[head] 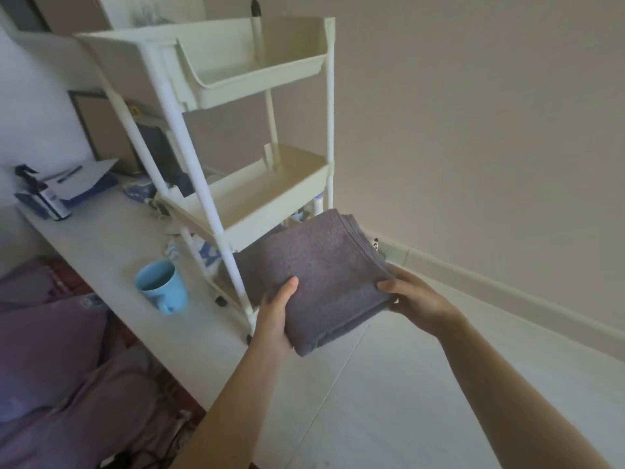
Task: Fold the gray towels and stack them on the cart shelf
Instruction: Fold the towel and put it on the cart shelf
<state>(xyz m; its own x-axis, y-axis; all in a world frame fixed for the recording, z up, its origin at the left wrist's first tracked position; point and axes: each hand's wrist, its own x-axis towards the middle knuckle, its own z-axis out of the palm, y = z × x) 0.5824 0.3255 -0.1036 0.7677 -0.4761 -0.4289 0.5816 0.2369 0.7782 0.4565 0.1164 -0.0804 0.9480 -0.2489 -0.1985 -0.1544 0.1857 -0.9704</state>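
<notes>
A folded gray towel (324, 279), several layers thick, is held flat in the air between both hands. My left hand (275, 319) grips its near left corner with the thumb on top. My right hand (412, 296) holds its right edge. The towel hovers in front of the lowest level of a cream three-tier cart (216, 211). Behind the held towel, another gray towel (250, 269) lies on the cart's bottom shelf. The cart's middle shelf (270, 198) and top shelf (236, 62) show no towels.
Left of the cart runs a white ledge (111, 245) carrying a blue mug (162, 286), a spray bottle (44, 198) and papers with a pen (77, 177). Purple bedding (67, 367) lies at the lower left. Pale floor and a wall with baseboard (507, 292) are at right.
</notes>
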